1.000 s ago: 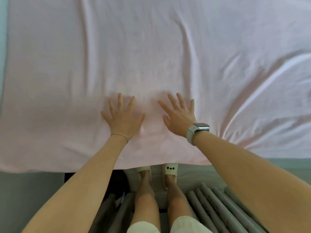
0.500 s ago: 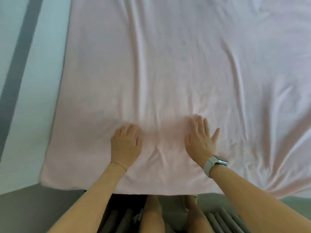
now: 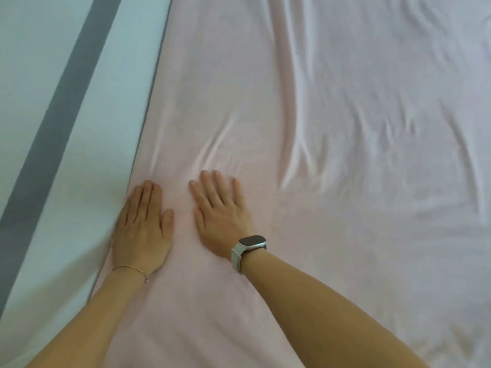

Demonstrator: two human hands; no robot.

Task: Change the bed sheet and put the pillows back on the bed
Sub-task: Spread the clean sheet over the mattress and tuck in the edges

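Pink sheet (image 3: pixel 265 107) covers the bed up to its left edge. Left hand (image 3: pixel 142 227) and right hand (image 3: pixel 221 216) press flat on it there, fingers straight, gripping nothing. Risk: uneven pushing bunches the untouched creases (image 3: pixel 305 155) or drags the sheet off that edge.

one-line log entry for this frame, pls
phase: smoothing sheet | left hand: flat on pink sheet at its left edge | right hand: flat on sheet | wrinkles: right side | pillows: not in view
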